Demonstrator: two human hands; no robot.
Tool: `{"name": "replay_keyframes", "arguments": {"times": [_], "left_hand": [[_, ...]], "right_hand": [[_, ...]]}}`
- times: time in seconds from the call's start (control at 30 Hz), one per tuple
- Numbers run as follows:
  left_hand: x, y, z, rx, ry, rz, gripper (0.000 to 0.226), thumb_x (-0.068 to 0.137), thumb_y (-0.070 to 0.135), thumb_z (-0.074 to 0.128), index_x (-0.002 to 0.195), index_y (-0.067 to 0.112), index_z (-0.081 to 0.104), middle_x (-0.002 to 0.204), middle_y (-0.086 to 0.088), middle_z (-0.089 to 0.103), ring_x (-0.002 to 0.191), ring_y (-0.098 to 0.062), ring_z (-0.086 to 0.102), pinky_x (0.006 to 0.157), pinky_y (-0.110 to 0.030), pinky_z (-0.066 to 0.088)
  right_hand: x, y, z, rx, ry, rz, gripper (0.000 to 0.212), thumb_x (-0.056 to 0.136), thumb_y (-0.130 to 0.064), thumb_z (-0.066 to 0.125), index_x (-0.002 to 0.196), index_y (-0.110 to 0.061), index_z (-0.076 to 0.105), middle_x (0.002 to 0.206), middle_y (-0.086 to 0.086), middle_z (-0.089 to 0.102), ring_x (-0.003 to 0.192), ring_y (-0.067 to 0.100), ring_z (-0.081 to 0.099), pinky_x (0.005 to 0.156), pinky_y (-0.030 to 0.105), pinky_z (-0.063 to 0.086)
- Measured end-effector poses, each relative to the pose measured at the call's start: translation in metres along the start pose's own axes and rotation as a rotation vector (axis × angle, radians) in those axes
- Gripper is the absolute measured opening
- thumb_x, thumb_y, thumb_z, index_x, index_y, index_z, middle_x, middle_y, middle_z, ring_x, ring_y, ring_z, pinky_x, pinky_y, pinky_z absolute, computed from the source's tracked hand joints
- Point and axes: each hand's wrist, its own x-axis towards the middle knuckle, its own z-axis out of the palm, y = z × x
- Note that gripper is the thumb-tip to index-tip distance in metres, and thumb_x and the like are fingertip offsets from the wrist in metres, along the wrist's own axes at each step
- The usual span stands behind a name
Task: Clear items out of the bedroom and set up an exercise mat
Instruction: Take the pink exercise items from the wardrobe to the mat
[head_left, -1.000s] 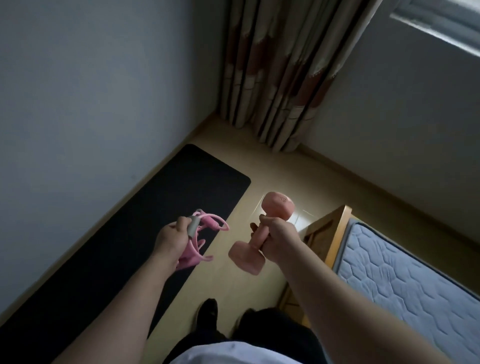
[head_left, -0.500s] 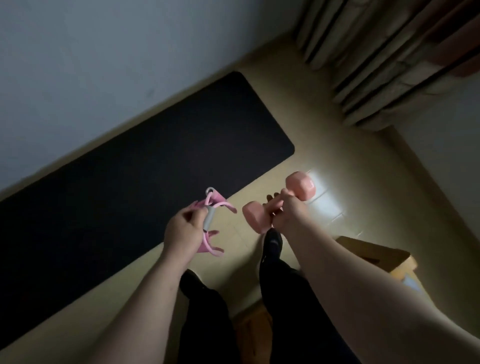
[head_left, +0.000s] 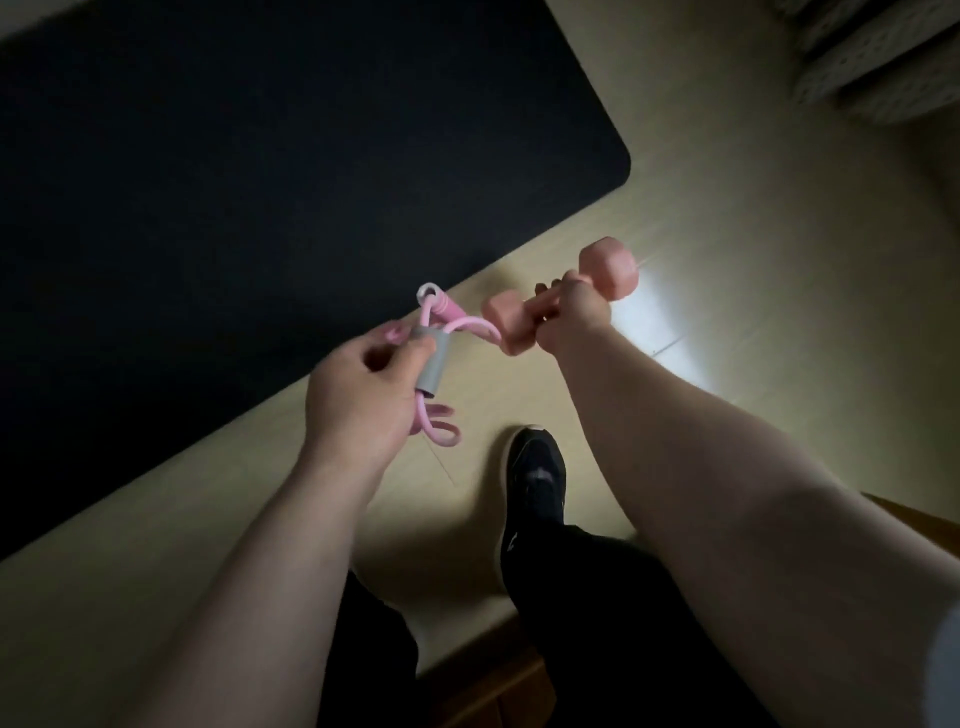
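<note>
left hand (head_left: 358, 387) grips pink resistance band (head_left: 434, 358) by grey sleeve | right hand (head_left: 569, 322) curled round pink dumbbell (head_left: 561, 296) handle | black mat (head_left: 234, 182) flat on floor (head_left: 753, 260)

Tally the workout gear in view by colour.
Pink: 2, the dumbbell in the right hand and the band in the left hand.
Black: 1, the mat.
Total: 3.
</note>
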Motion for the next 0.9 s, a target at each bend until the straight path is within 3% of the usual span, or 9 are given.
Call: {"name": "replay_keyframes", "arguments": {"times": [0.1,0.2,0.37,0.57,0.67,0.73,0.83,0.9], "left_hand": [[0.01,-0.018,0.015,0.052,-0.014,0.084,0.02,0.082,0.049,0.072,0.084,0.029,0.073,0.089,0.003,0.074,0.078,-0.02,0.075,0.069,-0.051,0.062],[0.025,-0.021,0.024,0.005,-0.106,0.09,0.018,0.085,0.044,0.072,0.089,0.026,0.072,0.09,-0.004,0.075,0.079,-0.026,0.076,0.069,-0.056,0.06],[0.054,-0.008,0.034,0.026,-0.162,0.073,0.034,0.084,0.047,0.073,0.085,0.014,0.068,0.091,-0.012,0.075,0.076,-0.04,0.074,0.059,-0.065,0.056],[0.066,-0.013,0.045,0.049,-0.177,0.137,0.026,0.09,0.035,0.071,0.084,0.009,0.069,0.084,-0.021,0.074,0.071,-0.038,0.074,0.065,-0.051,0.061],[0.067,-0.01,0.044,0.063,-0.178,0.157,0.017,0.091,0.035,0.07,0.082,0.02,0.071,0.079,-0.017,0.075,0.076,-0.027,0.075,0.063,-0.04,0.062],[0.065,-0.008,0.043,0.069,-0.184,0.152,0.022,0.09,0.037,0.071,0.08,0.018,0.07,0.076,-0.019,0.074,0.075,-0.03,0.075,0.06,-0.036,0.06],[0.06,-0.006,0.039,0.111,-0.176,0.145,0.035,0.086,0.047,0.072,0.077,0.013,0.069,0.073,-0.015,0.074,0.074,-0.035,0.074,0.07,-0.052,0.062],[0.058,-0.006,0.036,0.127,-0.167,0.117,0.043,0.084,0.051,0.072,0.078,0.009,0.068,0.073,-0.016,0.073,0.071,-0.039,0.072,0.066,-0.058,0.06]], "right_hand": [[0.047,-0.001,0.001,-0.047,0.014,-0.044,0.01,0.095,-0.01,0.047,0.091,-0.008,0.056,0.099,0.008,0.059,0.094,0.023,0.06,0.071,0.037,0.048],[0.084,-0.005,0.002,-0.103,0.053,-0.053,0.013,0.098,-0.016,0.046,0.099,-0.009,0.057,0.097,0.009,0.059,0.085,0.024,0.057,0.063,0.036,0.047],[0.12,0.002,0.004,-0.105,0.033,-0.076,0.025,0.098,-0.019,0.049,0.119,-0.014,0.061,0.1,0.007,0.057,0.087,0.023,0.057,0.07,0.033,0.049],[0.129,0.011,0.017,-0.163,0.049,-0.1,0.024,0.102,-0.03,0.049,0.116,-0.012,0.059,0.084,0.007,0.058,0.072,0.021,0.058,0.06,0.031,0.049],[0.132,0.009,0.022,-0.18,0.043,-0.123,0.023,0.103,-0.029,0.048,0.116,-0.013,0.058,0.08,0.008,0.058,0.072,0.021,0.059,0.063,0.033,0.051],[0.133,0.005,0.024,-0.183,0.046,-0.14,0.021,0.102,-0.028,0.049,0.113,-0.013,0.058,0.082,0.008,0.059,0.074,0.022,0.06,0.066,0.034,0.052],[0.136,-0.001,0.027,-0.172,0.049,-0.15,0.018,0.103,-0.027,0.046,0.097,-0.014,0.057,0.078,0.007,0.056,0.071,0.021,0.058,0.062,0.032,0.05],[0.14,-0.006,0.027,-0.181,0.039,-0.156,0.016,0.104,-0.026,0.045,0.104,-0.014,0.056,0.085,0.006,0.057,0.077,0.021,0.06,0.062,0.032,0.049]]}}
